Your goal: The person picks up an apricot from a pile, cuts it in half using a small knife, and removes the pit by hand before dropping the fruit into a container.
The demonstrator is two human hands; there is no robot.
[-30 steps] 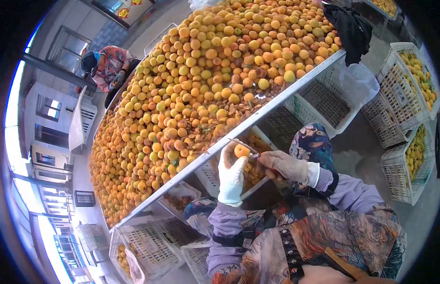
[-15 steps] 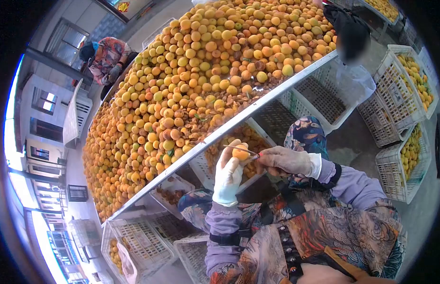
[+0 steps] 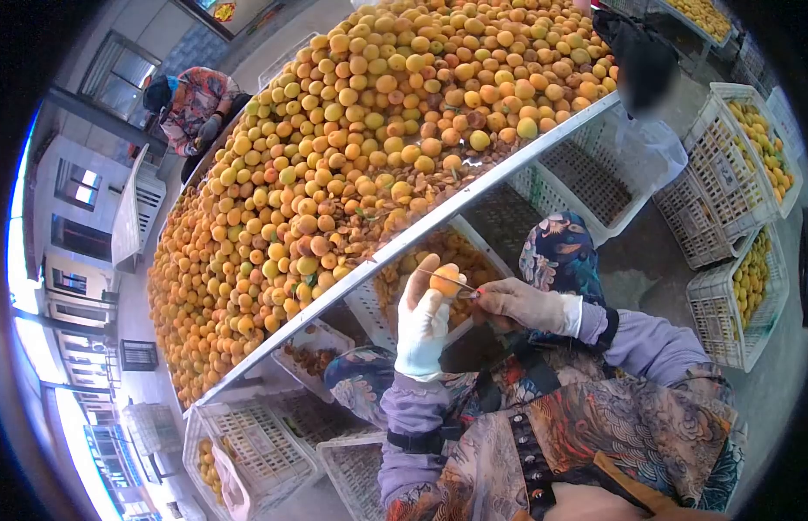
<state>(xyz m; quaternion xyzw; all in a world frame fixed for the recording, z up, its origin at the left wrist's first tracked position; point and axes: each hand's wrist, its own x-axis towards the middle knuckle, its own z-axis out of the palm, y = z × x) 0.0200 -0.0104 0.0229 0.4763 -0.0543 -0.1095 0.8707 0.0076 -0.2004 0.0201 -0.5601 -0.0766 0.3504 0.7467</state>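
**Left hand (image 3: 423, 311) steadies a round fruit (image 3: 445, 280) while the right hand (image 3: 527, 306) grips a slim tool (image 3: 470, 294)**

At the far left, another person (image 3: 195, 108) bends beside the bench (image 3: 404, 248), which bears a sloping heap of yellow-orange fruit (image 3: 352, 148). Right of the heap's near end, the left hand is raised, fingers pointing away from the body, in a white glove browned at the fingers. It closes around the round fruit, which is smooth and orange-yellow, just off the bench's near edge and above a crate of orange pieces (image 3: 470, 260). The tool, metallic with a spot of red, reaches the fruit from the right. The right hand, palm down in a stained glove, is closed on it, its forearm coming in from the right. Farther right, stacked pale crates (image 3: 715, 195) hold yellow fruit; a panel on one bears marks too small to read.
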